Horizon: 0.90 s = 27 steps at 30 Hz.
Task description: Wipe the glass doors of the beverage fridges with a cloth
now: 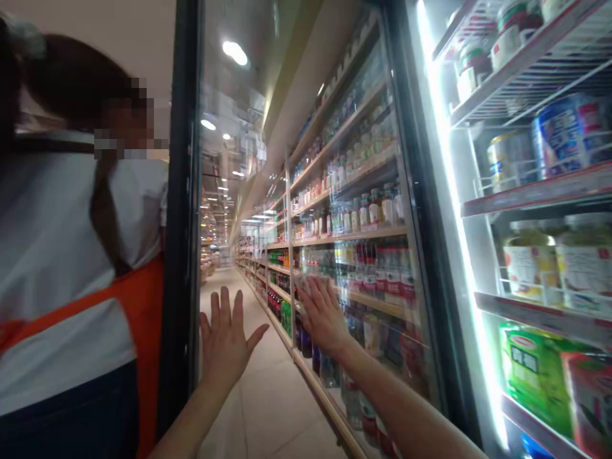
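Observation:
A glass cooler door (248, 395) with a black frame stands open in front of me. My left hand (224, 338) is raised at the left part of the pane, fingers spread and palm toward the glass, holding nothing. To its right, my right hand (325, 319) presses a crumpled whitish cloth (306, 285) against the pane. Most of the cloth is hidden beneath the fingers, and its exact material is blurred. Bottles on shelves show through or in the glass behind both hands.
At the left, close to the door frame (182, 210), stands a person (62, 223) in a white shirt and orange apron. On the right is the lit cooler, its wire shelves (540, 197) holding jars, cans and a green package (535, 370).

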Each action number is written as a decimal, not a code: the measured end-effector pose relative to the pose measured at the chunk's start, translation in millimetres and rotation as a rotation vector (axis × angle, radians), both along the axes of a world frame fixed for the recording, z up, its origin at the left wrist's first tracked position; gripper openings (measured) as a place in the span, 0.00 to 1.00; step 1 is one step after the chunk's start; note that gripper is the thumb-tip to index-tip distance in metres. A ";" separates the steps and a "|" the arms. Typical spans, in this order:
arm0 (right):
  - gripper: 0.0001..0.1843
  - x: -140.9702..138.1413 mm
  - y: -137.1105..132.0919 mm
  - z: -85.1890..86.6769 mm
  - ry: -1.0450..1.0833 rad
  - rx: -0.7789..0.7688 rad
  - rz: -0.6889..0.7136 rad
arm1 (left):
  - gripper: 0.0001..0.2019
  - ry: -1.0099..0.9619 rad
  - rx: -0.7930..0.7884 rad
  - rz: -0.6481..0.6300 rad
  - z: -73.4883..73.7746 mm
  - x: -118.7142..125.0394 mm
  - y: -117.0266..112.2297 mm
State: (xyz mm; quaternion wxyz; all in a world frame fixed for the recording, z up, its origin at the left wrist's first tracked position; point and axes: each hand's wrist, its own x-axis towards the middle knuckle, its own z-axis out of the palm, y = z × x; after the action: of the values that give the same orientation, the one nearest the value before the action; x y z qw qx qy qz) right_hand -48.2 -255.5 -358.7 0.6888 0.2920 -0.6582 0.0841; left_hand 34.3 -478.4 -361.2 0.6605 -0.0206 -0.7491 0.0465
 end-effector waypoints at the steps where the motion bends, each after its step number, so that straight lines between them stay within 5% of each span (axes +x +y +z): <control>1: 0.32 -4.3 17.6 -4.5 -0.019 -0.002 -0.016 | 0.36 0.000 0.008 0.007 -0.8 -0.2 0.8; 4: 0.30 -23.4 86.7 -12.7 -0.143 -0.488 -0.106 | 0.35 -0.008 0.025 0.022 -6.0 -3.0 7.4; 6: 0.30 -28.6 104.5 -16.0 -0.165 -0.722 -0.133 | 0.34 0.004 0.041 0.021 -10.7 -5.2 13.3; 8: 0.30 -24.0 86.7 -22.6 -0.118 -0.602 -0.110 | 0.33 0.018 0.057 0.015 -15.8 -6.2 17.4; 12: 0.29 -11.7 39.2 -38.3 -0.008 0.003 -0.035 | 0.33 0.025 0.003 0.000 -27.3 -5.4 17.1; 14: 0.29 -15.9 51.3 -39.3 -0.006 -0.079 -0.061 | 0.33 0.032 -0.030 -0.009 -34.0 -5.3 16.4; 17: 0.29 -28.3 86.6 -35.8 -0.075 -0.553 -0.123 | 0.33 0.040 -0.016 -0.014 -42.7 -6.3 19.7; 19: 0.29 -30.0 89.8 -38.4 -0.112 -0.672 -0.122 | 0.34 0.042 0.012 -0.015 -45.8 -6.7 23.0; 24: 0.30 -16.5 63.4 -65.9 -0.066 -0.012 -0.077 | 0.34 0.016 -0.013 -0.035 -48.7 -3.6 22.8; 25: 0.30 -17.3 69.5 -69.5 -0.065 -0.006 -0.094 | 0.34 0.013 -0.028 -0.037 -49.9 -2.9 21.8; 27: 0.29 -24.1 92.1 -71.6 -0.089 -0.259 -0.148 | 0.34 0.013 -0.045 -0.036 -53.0 -2.5 20.4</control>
State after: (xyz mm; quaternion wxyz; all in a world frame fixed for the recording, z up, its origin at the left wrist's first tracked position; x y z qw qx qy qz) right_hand -72.2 -163.4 -430.4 0.6952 0.1475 -0.6915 0.1298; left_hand 31.8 -458.0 -414.2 0.6656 -0.0485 -0.7430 0.0518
